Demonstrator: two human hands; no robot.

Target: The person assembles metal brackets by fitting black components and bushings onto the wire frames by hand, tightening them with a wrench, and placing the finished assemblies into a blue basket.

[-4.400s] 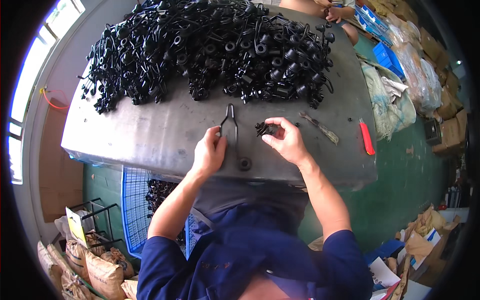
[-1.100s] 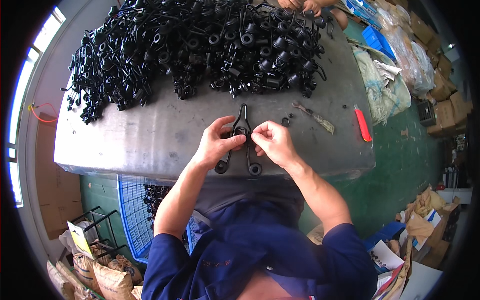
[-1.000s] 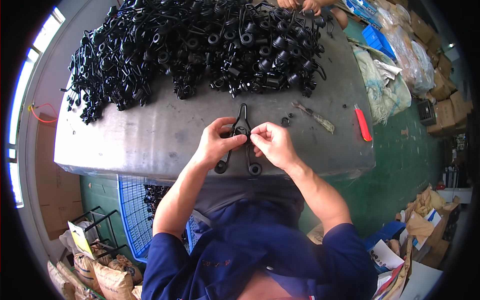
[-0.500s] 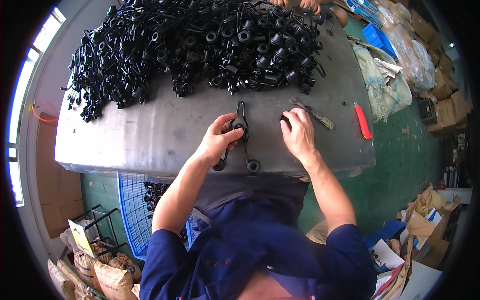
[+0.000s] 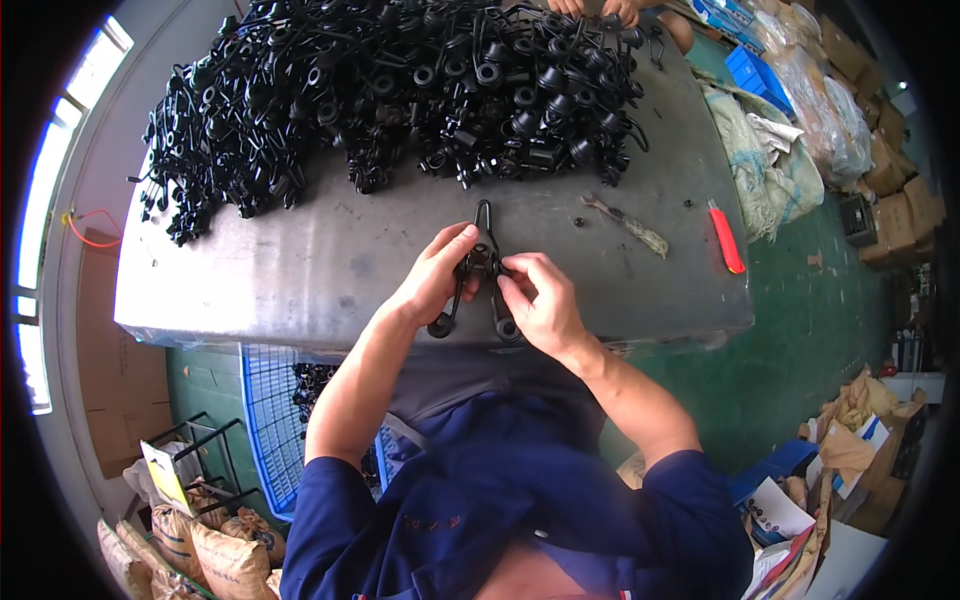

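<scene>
both hands pinch a black v-shaped wire clip [image 5: 480, 275] near the counter [image 5: 300, 270] front edge, left hand [image 5: 435, 280] at its 9 o'clock, right hand [image 5: 540, 305] at 4 o'clock gripping a small bit, which looks like it could slip and roll off.

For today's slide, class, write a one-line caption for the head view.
Both hands, left hand and right hand, pinch a black wire clip on a grey metal table below heaped black parts.
</scene>
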